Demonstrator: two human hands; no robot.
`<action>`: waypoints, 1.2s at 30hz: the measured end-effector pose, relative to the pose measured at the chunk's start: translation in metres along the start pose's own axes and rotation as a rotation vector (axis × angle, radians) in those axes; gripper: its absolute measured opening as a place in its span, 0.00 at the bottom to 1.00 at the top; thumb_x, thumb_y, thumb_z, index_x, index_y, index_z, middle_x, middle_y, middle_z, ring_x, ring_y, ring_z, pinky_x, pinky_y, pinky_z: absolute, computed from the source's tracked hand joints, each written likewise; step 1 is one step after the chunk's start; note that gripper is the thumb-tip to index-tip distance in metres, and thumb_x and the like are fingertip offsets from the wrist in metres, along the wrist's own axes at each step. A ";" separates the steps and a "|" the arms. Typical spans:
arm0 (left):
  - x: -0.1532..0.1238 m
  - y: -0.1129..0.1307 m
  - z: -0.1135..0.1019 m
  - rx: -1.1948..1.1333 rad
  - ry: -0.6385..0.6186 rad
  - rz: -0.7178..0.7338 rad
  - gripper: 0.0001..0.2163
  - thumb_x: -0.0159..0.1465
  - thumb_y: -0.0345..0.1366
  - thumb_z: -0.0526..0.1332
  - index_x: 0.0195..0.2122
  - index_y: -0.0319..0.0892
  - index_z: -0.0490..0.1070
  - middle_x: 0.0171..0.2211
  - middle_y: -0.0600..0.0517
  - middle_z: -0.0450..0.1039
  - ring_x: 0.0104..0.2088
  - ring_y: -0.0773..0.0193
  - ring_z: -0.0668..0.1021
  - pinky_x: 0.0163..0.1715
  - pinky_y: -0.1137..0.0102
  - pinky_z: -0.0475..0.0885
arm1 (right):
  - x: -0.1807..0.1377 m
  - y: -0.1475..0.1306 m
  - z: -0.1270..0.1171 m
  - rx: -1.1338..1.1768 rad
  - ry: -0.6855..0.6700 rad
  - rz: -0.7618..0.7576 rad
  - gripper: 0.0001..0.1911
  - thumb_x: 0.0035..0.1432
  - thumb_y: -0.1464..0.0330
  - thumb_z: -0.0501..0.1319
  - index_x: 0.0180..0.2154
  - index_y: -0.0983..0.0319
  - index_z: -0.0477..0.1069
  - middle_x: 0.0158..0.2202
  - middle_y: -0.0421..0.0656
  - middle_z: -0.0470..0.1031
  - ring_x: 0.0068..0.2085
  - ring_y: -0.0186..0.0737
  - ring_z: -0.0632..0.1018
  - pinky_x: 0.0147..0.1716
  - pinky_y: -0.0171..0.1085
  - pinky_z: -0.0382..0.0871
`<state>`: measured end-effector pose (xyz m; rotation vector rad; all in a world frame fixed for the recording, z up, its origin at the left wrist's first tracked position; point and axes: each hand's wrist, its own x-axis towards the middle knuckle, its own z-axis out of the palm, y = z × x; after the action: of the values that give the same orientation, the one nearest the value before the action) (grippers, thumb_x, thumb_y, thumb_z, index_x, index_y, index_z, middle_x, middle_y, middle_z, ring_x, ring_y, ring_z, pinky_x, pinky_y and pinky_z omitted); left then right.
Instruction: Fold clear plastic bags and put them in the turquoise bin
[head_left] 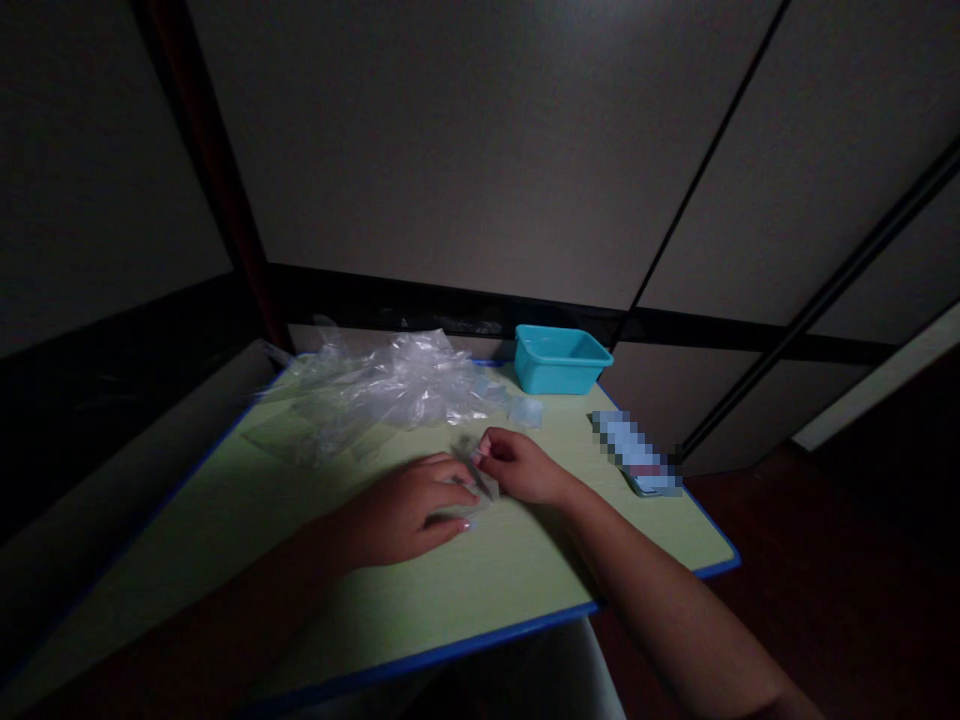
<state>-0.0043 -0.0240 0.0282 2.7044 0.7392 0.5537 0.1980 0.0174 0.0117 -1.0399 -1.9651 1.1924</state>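
On the left part of the pale green, blue-edged tabletop (225, 520) lies a loose heap of clear plastic bags (375, 385), crumpled and spreading from the far left corner toward the middle, with one flat bag at its near left side. Just in front of the heap, the left hand (409, 510) rests palm down, its forearm coming in from the lower left. Its fingers and thumb are stretched out over a small clear pouch (478, 482), pressing it against the tabletop, so the grip is released rather than closed round anything. The pouch sits at the middle of the tabletop, between the two hands and touching both. The light is dim and its contents cannot be made out. To its right, the right hand (525, 468) has its fingers curled, the grip clenched in a pinch on the pouch's far edge. Beyond that hand lies a small clear packet (526, 411), apart from it. Behind the packet, at the tabletop's far edge, stands a teal plastic tub (559, 360). Furthest right, near the edge, lies a flat pale object (637, 455), blurred beyond telling.
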 end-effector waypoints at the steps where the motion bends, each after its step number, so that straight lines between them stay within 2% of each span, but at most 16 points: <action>1: 0.000 0.000 -0.002 -0.011 0.010 -0.022 0.08 0.63 0.36 0.58 0.41 0.44 0.74 0.41 0.49 0.73 0.43 0.59 0.72 0.45 0.65 0.67 | 0.000 0.001 0.000 -0.015 0.019 -0.004 0.09 0.53 0.65 0.57 0.26 0.60 0.58 0.21 0.33 0.59 0.24 0.30 0.61 0.23 0.31 0.54; 3: 0.001 0.001 -0.006 -0.020 0.004 -0.053 0.07 0.63 0.36 0.56 0.34 0.43 0.74 0.34 0.50 0.72 0.38 0.61 0.72 0.39 0.68 0.68 | 0.001 0.004 -0.001 -0.061 0.056 0.002 0.08 0.53 0.65 0.57 0.26 0.60 0.59 0.22 0.33 0.59 0.24 0.31 0.61 0.22 0.30 0.54; 5: 0.001 0.001 -0.008 -0.026 -0.019 -0.059 0.08 0.63 0.34 0.55 0.30 0.42 0.73 0.31 0.51 0.70 0.36 0.62 0.72 0.37 0.70 0.67 | 0.002 0.005 -0.002 -0.108 0.079 0.012 0.08 0.53 0.66 0.57 0.26 0.61 0.59 0.22 0.34 0.60 0.24 0.30 0.62 0.23 0.30 0.54; 8: 0.000 0.002 -0.007 -0.042 -0.019 -0.052 0.07 0.61 0.31 0.55 0.35 0.43 0.73 0.34 0.51 0.71 0.38 0.61 0.72 0.40 0.69 0.66 | 0.001 0.005 -0.003 -0.143 0.087 0.018 0.08 0.53 0.66 0.56 0.27 0.61 0.59 0.22 0.34 0.60 0.24 0.30 0.62 0.23 0.30 0.54; 11: 0.000 0.004 -0.004 -0.027 -0.014 -0.049 0.13 0.58 0.27 0.55 0.42 0.45 0.73 0.39 0.51 0.70 0.42 0.59 0.71 0.44 0.68 0.66 | 0.001 0.003 -0.003 -0.144 0.087 0.021 0.08 0.54 0.65 0.56 0.27 0.60 0.59 0.21 0.34 0.60 0.24 0.31 0.62 0.23 0.30 0.54; 19: -0.002 0.004 -0.002 0.031 -0.054 -0.049 0.17 0.56 0.25 0.55 0.44 0.48 0.74 0.38 0.51 0.69 0.42 0.58 0.71 0.44 0.66 0.66 | 0.000 0.001 -0.003 -0.136 0.084 0.039 0.09 0.54 0.64 0.56 0.26 0.61 0.59 0.21 0.34 0.60 0.24 0.31 0.62 0.23 0.31 0.54; 25: -0.001 0.005 0.002 0.061 -0.044 -0.040 0.24 0.57 0.25 0.55 0.53 0.51 0.69 0.41 0.50 0.69 0.44 0.57 0.70 0.46 0.64 0.65 | -0.001 0.000 -0.002 -0.103 0.075 0.008 0.09 0.53 0.63 0.56 0.26 0.60 0.59 0.21 0.34 0.59 0.24 0.31 0.61 0.23 0.31 0.54; 36: 0.000 0.004 0.007 0.147 -0.071 -0.064 0.22 0.57 0.26 0.54 0.51 0.51 0.71 0.42 0.49 0.68 0.45 0.55 0.70 0.47 0.61 0.66 | -0.001 0.000 0.001 -0.040 0.066 -0.021 0.10 0.53 0.62 0.56 0.26 0.60 0.59 0.21 0.34 0.59 0.24 0.31 0.60 0.22 0.31 0.52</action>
<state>0.0009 -0.0287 0.0237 2.8061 0.8763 0.4010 0.1977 0.0166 0.0116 -1.0633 -1.9512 1.0976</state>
